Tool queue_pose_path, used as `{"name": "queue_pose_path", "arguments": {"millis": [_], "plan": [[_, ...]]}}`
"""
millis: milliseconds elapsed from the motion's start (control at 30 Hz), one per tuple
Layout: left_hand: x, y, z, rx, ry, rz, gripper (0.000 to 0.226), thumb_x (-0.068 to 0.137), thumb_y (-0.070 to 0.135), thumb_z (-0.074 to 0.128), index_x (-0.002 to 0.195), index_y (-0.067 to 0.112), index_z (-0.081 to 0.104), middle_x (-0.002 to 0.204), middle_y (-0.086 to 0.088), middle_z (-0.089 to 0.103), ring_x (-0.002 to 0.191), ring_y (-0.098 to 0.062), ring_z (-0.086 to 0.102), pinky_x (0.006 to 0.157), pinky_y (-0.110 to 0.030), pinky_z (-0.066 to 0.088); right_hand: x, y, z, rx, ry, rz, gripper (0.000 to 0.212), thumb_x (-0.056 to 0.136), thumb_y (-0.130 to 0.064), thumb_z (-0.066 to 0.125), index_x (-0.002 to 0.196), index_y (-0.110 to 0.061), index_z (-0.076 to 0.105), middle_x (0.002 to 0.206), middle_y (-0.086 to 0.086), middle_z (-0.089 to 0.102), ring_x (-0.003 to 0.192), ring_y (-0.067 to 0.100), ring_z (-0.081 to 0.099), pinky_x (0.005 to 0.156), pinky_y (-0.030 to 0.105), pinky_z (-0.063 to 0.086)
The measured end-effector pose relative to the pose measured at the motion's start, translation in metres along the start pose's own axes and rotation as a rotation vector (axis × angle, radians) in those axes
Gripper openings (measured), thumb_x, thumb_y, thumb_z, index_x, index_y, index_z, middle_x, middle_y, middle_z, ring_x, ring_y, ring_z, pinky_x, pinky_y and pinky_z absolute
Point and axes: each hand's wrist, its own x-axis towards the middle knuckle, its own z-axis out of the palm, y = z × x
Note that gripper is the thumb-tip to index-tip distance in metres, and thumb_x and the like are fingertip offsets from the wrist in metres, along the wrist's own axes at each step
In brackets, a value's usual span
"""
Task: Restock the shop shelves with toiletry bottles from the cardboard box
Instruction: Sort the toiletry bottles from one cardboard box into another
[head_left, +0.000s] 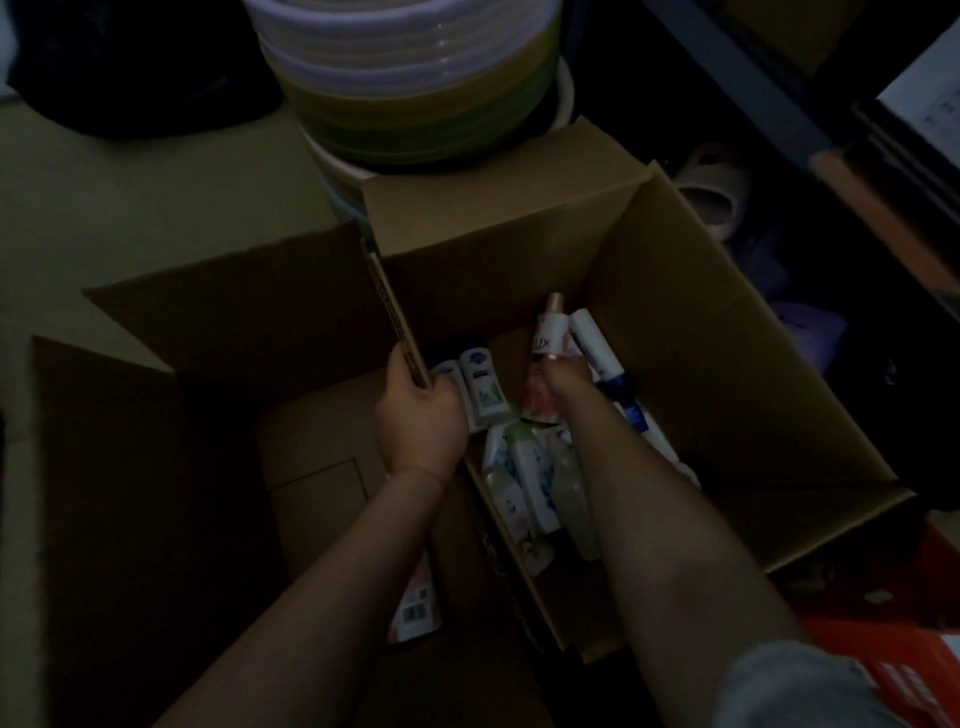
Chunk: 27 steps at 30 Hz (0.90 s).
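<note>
Toiletry bottles (524, 478) lie jumbled in the bottom of the open cardboard box (701, 338) on the floor. Left hand (421, 415) grip is closed round the box's inner flap (395, 306) edge. Right hand (563, 371) is down inside, grip closed on a pink Lux bottle (548, 332), beside a white bottle (592, 338). Dim light. Stacked basins (415, 88) behind the box.

A stack of plastic basins (410, 88), white over yellow and green, stands on the floor (130, 197) at the top centre. To the right lie pale slippers (714, 192) in shadow; a red carton (893, 639) sits at the lower right corner.
</note>
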Motion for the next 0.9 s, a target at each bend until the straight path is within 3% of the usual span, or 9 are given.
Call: {"name": "queue_pose_path", "arguments": {"millis": [67,167,367,533,700,833,900], "plan": [[0.002,-0.003,0.002,-0.023,0.008,0.014,0.049,0.092,0.022,0.055,0.140,0.030,0.050,0.112,-0.001,0.068,0.093,-0.021,0.065,0.088,-0.037,0.055,0.022,0.019,0.002,0.030,-0.008,0.041,0.043,0.096,-0.014,0.052,0.138,-0.010,0.043,0.114,0.010,0.056,0.102,0.031,0.062,0.083,0.037,0.051],[0.004,-0.006,0.003,-0.036,0.014,0.026,0.048,0.093,0.020,0.055,0.140,0.031,0.051,0.108,0.003,0.068,0.087,-0.013,0.065,0.083,-0.032,0.055,0.046,0.037,0.000,-0.060,-0.023,0.082,0.045,0.094,-0.015,0.057,0.137,-0.007,0.048,0.130,0.017,0.057,0.113,0.035,0.059,0.094,0.039,0.049],[0.009,-0.012,0.005,-0.038,0.007,0.028,0.048,0.087,0.025,0.054,0.135,0.030,0.054,0.105,-0.003,0.071,0.083,-0.022,0.069,0.079,-0.039,0.058,0.058,0.046,0.002,-0.223,-0.003,0.047,0.064,0.085,-0.022,0.073,0.141,-0.007,0.046,0.134,0.017,0.056,0.117,0.035,0.058,0.093,0.036,0.048],[0.009,-0.011,0.005,-0.045,0.012,0.046,0.043,0.088,0.021,0.054,0.130,0.029,0.057,0.092,0.006,0.069,0.073,-0.012,0.065,0.074,-0.034,0.058,0.047,0.045,-0.004,-0.221,-0.104,-0.004,0.059,0.081,-0.012,0.076,0.134,-0.002,0.053,0.127,0.017,0.062,0.108,0.031,0.063,0.089,0.030,0.049],[0.007,-0.006,0.002,0.014,-0.013,0.012,0.054,0.088,0.027,0.050,0.142,0.032,0.046,0.113,0.000,0.068,0.092,-0.021,0.066,0.087,-0.042,0.056,-0.001,0.017,-0.018,-0.150,-0.335,0.053,0.054,0.085,-0.022,0.071,0.133,-0.005,0.052,0.119,0.015,0.067,0.102,0.028,0.067,0.098,0.048,0.051],[0.002,0.001,-0.002,0.005,-0.070,-0.007,0.056,0.090,0.029,0.048,0.144,0.036,0.040,0.114,-0.004,0.067,0.097,-0.028,0.065,0.090,-0.046,0.055,-0.068,-0.012,-0.035,-0.006,-0.478,-0.038,0.016,0.096,-0.013,0.054,0.112,-0.013,0.058,0.123,0.017,0.064,0.098,0.023,0.068,0.095,0.043,0.050],[0.001,0.004,-0.004,0.026,-0.093,-0.032,0.061,0.091,0.032,0.049,0.150,0.033,0.033,0.126,-0.009,0.064,0.109,-0.033,0.062,0.097,-0.045,0.052,-0.112,-0.028,-0.044,0.070,-0.519,-0.138,0.021,0.097,-0.004,0.046,0.110,-0.016,0.058,0.121,0.015,0.065,0.094,0.020,0.069,0.097,0.045,0.050]]}}
